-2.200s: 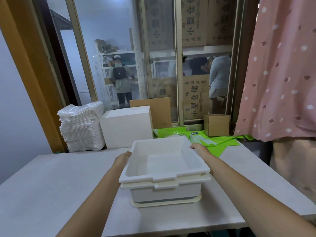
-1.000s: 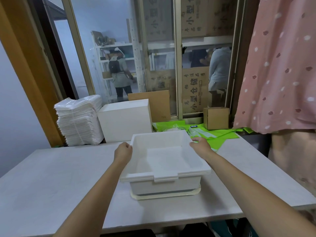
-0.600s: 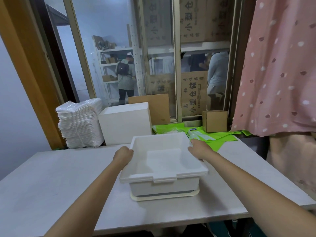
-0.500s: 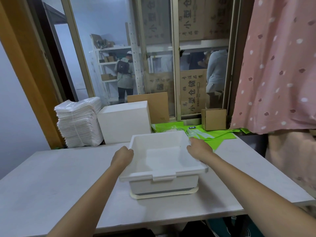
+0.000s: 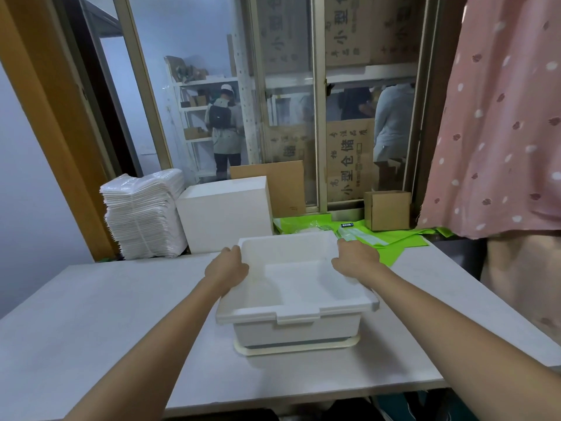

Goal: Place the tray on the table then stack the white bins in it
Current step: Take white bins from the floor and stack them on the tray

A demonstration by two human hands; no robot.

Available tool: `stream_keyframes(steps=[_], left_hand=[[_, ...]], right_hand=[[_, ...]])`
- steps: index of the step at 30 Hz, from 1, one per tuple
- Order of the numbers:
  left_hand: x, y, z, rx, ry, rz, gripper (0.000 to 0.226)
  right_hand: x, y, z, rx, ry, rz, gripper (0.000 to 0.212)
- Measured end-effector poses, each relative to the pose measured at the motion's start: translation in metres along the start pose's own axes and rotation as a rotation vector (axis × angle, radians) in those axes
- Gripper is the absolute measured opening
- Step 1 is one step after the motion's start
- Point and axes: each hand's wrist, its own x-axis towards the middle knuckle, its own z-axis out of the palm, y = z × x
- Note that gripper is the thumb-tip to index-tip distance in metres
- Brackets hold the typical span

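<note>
A white bin [image 5: 296,287] sits nested flush into another, only one rim showing, on a cream tray [image 5: 296,348] whose front lip peeks out below. The stack stands on the pale table [image 5: 91,314] near its middle. My left hand [image 5: 226,268] grips the bin's left rim, fingers curled over the edge. My right hand [image 5: 355,259] lies over the right rim near the far corner, fingers curled on it.
Behind the table stand a stack of white bagged sheets [image 5: 142,217], a white box [image 5: 224,211], a small cardboard box [image 5: 387,209] and green sheets [image 5: 394,238]. A pink curtain [image 5: 498,117] hangs at right. People stand beyond the glass partition.
The top bin, which sat higher with two rims showing, has dropped fully into the lower one. Both hands stay on the rims; the view shifted slightly.
</note>
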Motion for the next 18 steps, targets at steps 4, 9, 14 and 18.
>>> stream_keyframes(steps=[4, 9, 14, 18], left_hand=[[0.010, -0.003, 0.005, -0.012, 0.002, -0.007, 0.041], [0.010, -0.002, 0.010, -0.081, 0.043, -0.045, 0.044], [0.012, 0.002, 0.009, -0.021, 0.020, -0.024, 0.038], [0.024, 0.006, 0.002, 0.076, -0.066, -0.004, 0.039]], right_hand=[[0.008, -0.003, 0.004, 0.036, -0.021, 0.009, 0.035], [0.013, -0.005, 0.007, 0.045, 0.023, 0.013, 0.028], [0.020, -0.006, 0.007, 0.019, 0.017, 0.012, 0.032], [0.031, -0.006, 0.001, -0.025, -0.021, -0.007, 0.038]])
